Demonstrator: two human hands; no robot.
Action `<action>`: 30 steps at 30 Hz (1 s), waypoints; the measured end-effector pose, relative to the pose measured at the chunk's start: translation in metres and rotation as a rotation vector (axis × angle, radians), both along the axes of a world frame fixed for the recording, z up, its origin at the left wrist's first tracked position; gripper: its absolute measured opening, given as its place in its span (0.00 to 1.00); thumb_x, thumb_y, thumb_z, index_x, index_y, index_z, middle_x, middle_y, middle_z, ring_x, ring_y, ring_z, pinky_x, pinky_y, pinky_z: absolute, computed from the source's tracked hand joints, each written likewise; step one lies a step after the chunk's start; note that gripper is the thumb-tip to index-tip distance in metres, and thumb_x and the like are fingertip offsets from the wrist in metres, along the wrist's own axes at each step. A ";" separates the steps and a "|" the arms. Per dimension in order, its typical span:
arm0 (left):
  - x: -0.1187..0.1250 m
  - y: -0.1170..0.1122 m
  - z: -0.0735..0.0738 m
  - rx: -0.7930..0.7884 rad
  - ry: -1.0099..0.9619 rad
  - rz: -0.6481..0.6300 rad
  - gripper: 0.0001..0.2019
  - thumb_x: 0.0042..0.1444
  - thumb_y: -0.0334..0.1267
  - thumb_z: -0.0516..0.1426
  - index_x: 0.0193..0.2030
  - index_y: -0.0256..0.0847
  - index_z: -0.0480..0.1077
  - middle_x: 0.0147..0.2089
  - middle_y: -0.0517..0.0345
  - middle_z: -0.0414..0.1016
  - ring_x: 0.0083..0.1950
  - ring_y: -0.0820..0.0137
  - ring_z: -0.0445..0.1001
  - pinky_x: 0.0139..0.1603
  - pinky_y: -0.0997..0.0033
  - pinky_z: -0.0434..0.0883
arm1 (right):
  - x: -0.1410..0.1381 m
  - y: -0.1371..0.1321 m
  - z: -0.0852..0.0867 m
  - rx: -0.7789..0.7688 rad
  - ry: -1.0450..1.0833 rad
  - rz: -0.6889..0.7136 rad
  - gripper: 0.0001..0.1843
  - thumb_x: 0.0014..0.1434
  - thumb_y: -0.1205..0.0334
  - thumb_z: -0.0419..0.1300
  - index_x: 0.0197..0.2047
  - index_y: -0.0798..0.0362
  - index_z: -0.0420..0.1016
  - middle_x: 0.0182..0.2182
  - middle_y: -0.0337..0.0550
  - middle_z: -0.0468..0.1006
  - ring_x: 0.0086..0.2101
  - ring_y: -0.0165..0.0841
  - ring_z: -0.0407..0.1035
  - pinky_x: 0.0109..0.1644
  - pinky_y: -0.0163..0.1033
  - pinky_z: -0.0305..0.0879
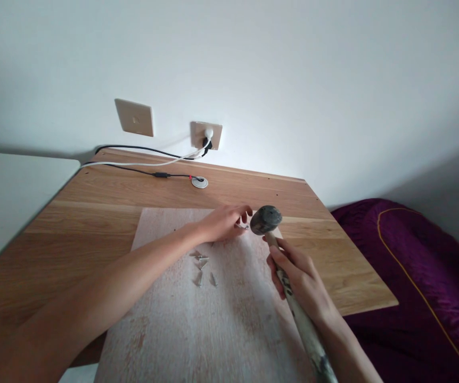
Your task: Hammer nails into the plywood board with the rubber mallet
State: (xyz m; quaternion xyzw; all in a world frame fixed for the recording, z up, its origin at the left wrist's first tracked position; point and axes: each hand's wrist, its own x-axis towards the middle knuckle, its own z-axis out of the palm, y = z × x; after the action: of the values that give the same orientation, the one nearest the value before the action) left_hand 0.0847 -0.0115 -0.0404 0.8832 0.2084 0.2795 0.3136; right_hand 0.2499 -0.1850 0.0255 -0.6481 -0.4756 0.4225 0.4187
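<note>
My right hand (295, 276) is closed round the pale wooden handle of a mallet (267, 219), whose dark round head hangs just above a pale worn board (221, 308). My left hand (225, 222) rests on the far part of that board, fingers pinched on a small metal nail (244, 226) right beside the mallet head. Several loose nails (203, 266) lie on the board near my left forearm.
The board lies on a wooden desk (93, 213) against a white wall. A wall socket (206, 135) with white and black cables and a round cable grommet (199, 182) are at the back. A purple bedspread (421, 276) lies right of the desk.
</note>
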 end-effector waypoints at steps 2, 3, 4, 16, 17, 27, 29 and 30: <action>0.000 0.000 0.000 -0.013 0.003 -0.006 0.14 0.60 0.26 0.61 0.52 0.41 0.72 0.42 0.56 0.82 0.38 0.69 0.79 0.41 0.71 0.71 | -0.001 0.003 -0.003 -0.022 0.010 0.007 0.26 0.62 0.35 0.66 0.39 0.52 0.72 0.24 0.32 0.71 0.14 0.23 0.60 0.14 0.32 0.57; 0.000 0.000 0.000 -0.018 0.006 -0.010 0.14 0.60 0.26 0.61 0.52 0.41 0.73 0.41 0.57 0.82 0.37 0.69 0.79 0.40 0.71 0.70 | -0.001 0.004 -0.004 -0.021 0.018 0.003 0.26 0.61 0.35 0.66 0.39 0.52 0.73 0.25 0.32 0.70 0.14 0.23 0.60 0.14 0.32 0.57; 0.000 0.000 -0.001 -0.023 0.009 -0.014 0.15 0.60 0.26 0.61 0.53 0.41 0.73 0.41 0.58 0.82 0.37 0.69 0.79 0.39 0.72 0.70 | -0.001 0.004 -0.004 -0.011 0.027 -0.008 0.26 0.61 0.35 0.67 0.41 0.52 0.74 0.25 0.32 0.70 0.14 0.23 0.60 0.14 0.31 0.57; 0.002 0.002 -0.005 -0.028 -0.014 -0.019 0.20 0.58 0.22 0.60 0.56 0.41 0.74 0.43 0.57 0.85 0.40 0.68 0.81 0.42 0.71 0.72 | -0.005 0.003 -0.005 0.030 -0.033 0.013 0.25 0.64 0.35 0.64 0.37 0.50 0.70 0.24 0.32 0.69 0.14 0.23 0.60 0.14 0.31 0.58; 0.002 0.002 -0.005 -0.023 -0.021 -0.018 0.20 0.58 0.23 0.60 0.56 0.41 0.74 0.43 0.56 0.85 0.40 0.68 0.81 0.42 0.71 0.72 | -0.005 0.003 -0.006 0.025 -0.044 0.016 0.25 0.64 0.35 0.64 0.37 0.51 0.70 0.24 0.32 0.69 0.14 0.23 0.60 0.14 0.31 0.58; 0.003 0.002 -0.003 -0.023 -0.033 -0.010 0.18 0.59 0.23 0.61 0.55 0.40 0.76 0.42 0.55 0.85 0.39 0.68 0.81 0.41 0.71 0.71 | -0.004 0.001 -0.006 0.019 -0.038 0.027 0.24 0.65 0.37 0.64 0.36 0.51 0.71 0.23 0.31 0.69 0.14 0.23 0.60 0.15 0.31 0.58; 0.003 0.001 -0.002 -0.030 -0.032 -0.006 0.18 0.60 0.23 0.60 0.55 0.41 0.76 0.42 0.56 0.85 0.39 0.68 0.82 0.41 0.72 0.71 | -0.004 0.003 -0.006 -0.008 -0.018 0.034 0.25 0.63 0.36 0.65 0.36 0.52 0.71 0.24 0.32 0.69 0.14 0.23 0.61 0.14 0.31 0.58; 0.002 0.001 -0.002 -0.035 -0.027 -0.007 0.18 0.60 0.23 0.60 0.55 0.41 0.76 0.42 0.57 0.85 0.39 0.68 0.82 0.41 0.72 0.71 | -0.003 0.004 -0.006 -0.013 -0.001 0.027 0.25 0.63 0.36 0.66 0.36 0.52 0.71 0.24 0.32 0.70 0.14 0.23 0.61 0.14 0.30 0.57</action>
State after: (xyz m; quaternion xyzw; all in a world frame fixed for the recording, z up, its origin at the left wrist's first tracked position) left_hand 0.0871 -0.0106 -0.0420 0.8745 0.2062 0.2865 0.3327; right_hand 0.2465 -0.1815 0.0192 -0.6446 -0.4818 0.4308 0.4084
